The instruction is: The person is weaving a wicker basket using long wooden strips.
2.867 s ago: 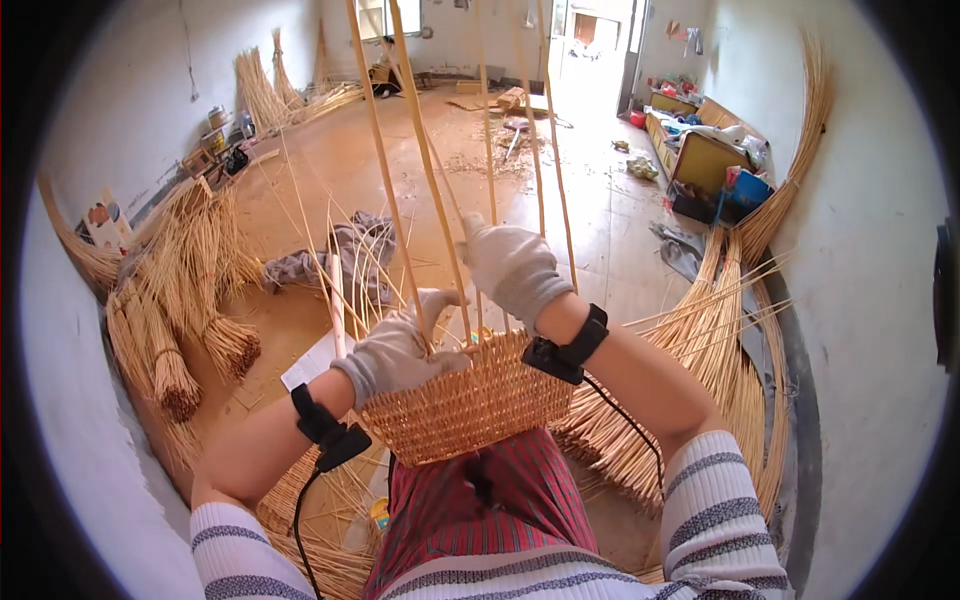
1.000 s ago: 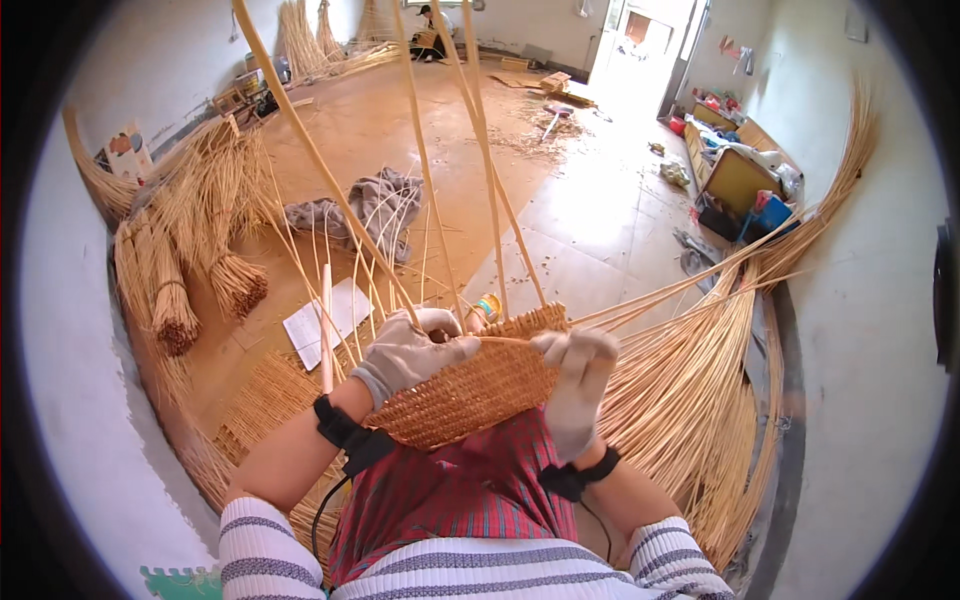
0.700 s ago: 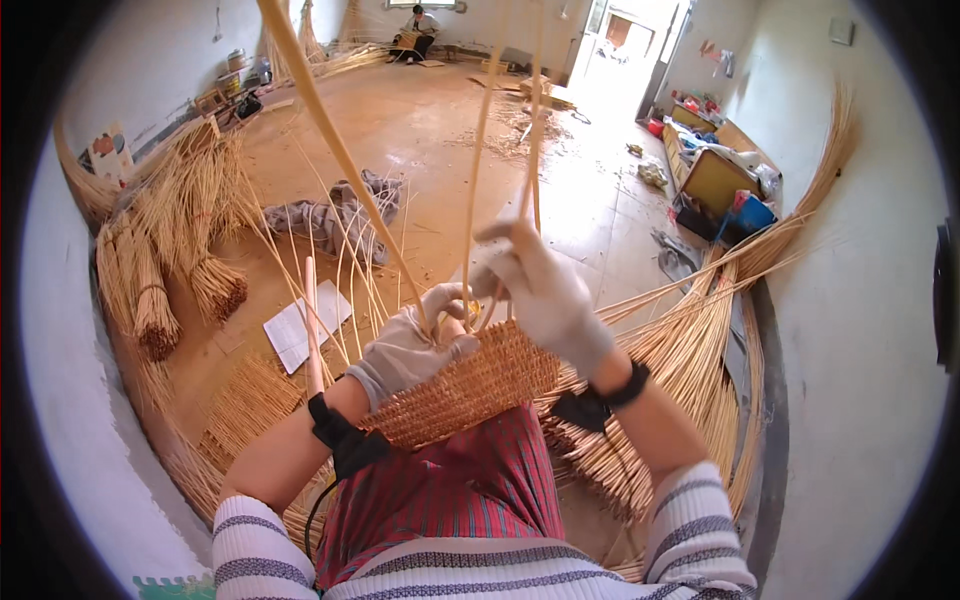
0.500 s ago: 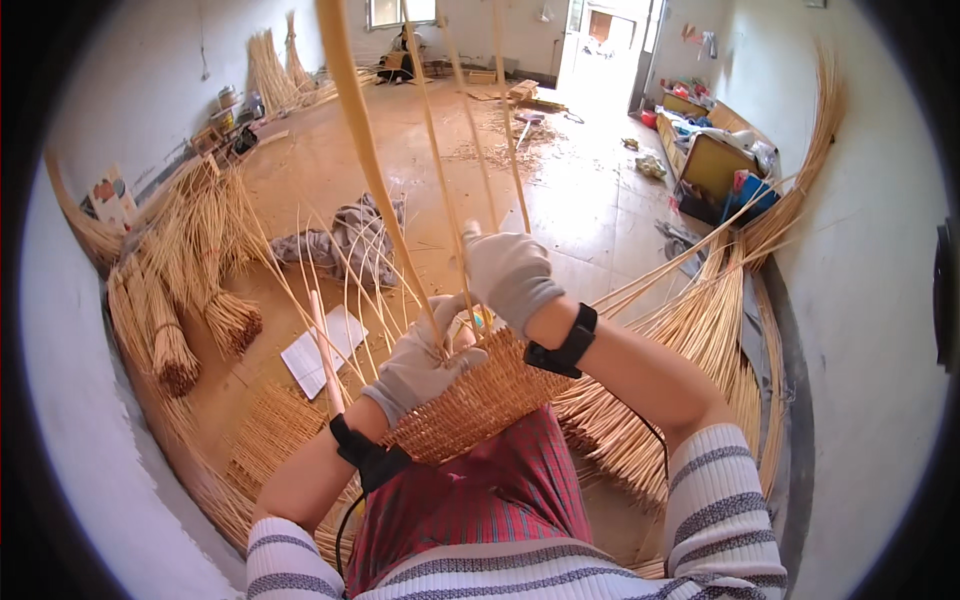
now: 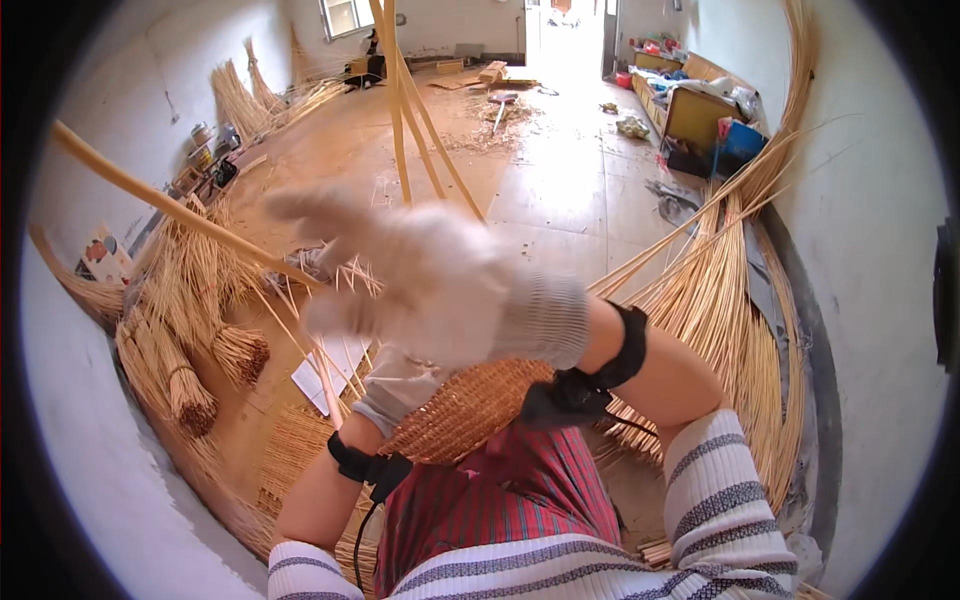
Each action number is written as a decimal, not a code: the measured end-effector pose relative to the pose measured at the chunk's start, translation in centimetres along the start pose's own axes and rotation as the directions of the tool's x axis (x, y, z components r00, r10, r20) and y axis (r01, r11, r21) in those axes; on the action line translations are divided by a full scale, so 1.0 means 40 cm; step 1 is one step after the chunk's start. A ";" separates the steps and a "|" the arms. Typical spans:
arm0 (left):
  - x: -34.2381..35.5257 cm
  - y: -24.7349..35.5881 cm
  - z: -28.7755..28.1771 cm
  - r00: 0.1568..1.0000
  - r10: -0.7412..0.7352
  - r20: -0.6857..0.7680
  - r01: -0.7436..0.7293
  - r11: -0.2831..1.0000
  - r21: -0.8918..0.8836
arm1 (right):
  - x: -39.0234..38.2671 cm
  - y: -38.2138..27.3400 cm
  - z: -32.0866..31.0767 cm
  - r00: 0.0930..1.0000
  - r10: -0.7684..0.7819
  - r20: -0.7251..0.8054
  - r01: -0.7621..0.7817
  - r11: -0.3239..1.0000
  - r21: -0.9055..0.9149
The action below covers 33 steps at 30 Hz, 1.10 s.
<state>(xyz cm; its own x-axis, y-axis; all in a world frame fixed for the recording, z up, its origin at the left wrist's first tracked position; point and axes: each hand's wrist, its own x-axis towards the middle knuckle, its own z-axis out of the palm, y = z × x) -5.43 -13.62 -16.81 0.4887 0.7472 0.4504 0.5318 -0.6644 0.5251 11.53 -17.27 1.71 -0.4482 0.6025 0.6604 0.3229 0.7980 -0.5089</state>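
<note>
My gloved right hand (image 5: 420, 275) is blurred and open, its fingers spread leftward above the woven basket (image 5: 460, 405) and across my left hand. A thick pale stake (image 5: 175, 208) leans far to the left, passing under or beside those fingers. Several other stakes (image 5: 418, 130) stand up behind the hand. My gloved left hand (image 5: 398, 385) is at the basket's left side, with its fingers hidden by my right hand. The basket rests against red striped cloth (image 5: 510, 485) over my lap.
Reed bundles (image 5: 180, 375) lie at left, and long loose reeds (image 5: 730, 340) fan out at right. White paper (image 5: 312, 385) and woven matting (image 5: 285, 450) lie near my left arm. A cluttered wooden bench (image 5: 690, 120) lines the right wall. A dark-clothed person (image 5: 372, 62) is at the back.
My right hand has swept leftward across the basket and my left hand, its fingers spreading from a curled shape. The thick stake, earlier fairly upright, now slants far to the left.
</note>
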 end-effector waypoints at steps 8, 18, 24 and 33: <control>0.015 0.073 -0.037 0.995 -0.068 0.075 0.087 0.953 -0.292 | -0.387 0.318 0.007 0.667 0.598 -0.444 -0.261 0.746 0.613; 0.075 0.118 -0.054 0.998 -0.020 0.054 0.027 0.989 -0.143 | -0.449 0.321 0.081 0.672 0.580 -0.461 -0.076 0.673 0.736; 0.087 0.130 -0.024 0.968 -0.192 0.160 0.228 0.942 -0.245 | -0.441 0.289 0.085 0.642 0.529 -0.554 -0.089 0.770 0.632; 0.087 0.113 0.011 0.998 -0.059 0.006 0.059 0.968 -0.242 | -0.422 0.181 0.053 0.848 0.349 -0.399 -0.312 0.937 0.156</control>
<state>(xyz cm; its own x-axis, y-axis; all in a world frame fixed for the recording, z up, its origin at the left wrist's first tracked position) -1.03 -14.03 -13.19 0.4607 0.7851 0.4141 0.3762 -0.5953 0.7101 19.67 -21.70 -14.30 0.0648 0.7953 0.6028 0.3130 0.5574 -0.7690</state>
